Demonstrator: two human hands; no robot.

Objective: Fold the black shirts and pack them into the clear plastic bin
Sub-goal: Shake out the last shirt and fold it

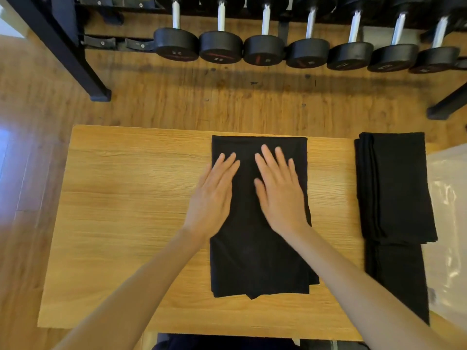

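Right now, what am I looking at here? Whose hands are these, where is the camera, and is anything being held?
There is no machine here: a person wears a camera on the head, so this one picture looks forward and down at their own arms. The left hand and the right hand lie flat, fingers straight, pressing on a black shirt that is partly folded into a long strip on the wooden table. Nothing is gripped. At the table's right edge lies a stack of black shirts, and beside it part of the clear plastic bin shows. Beyond the table, dumbbells sit on a rack above the wood floor.
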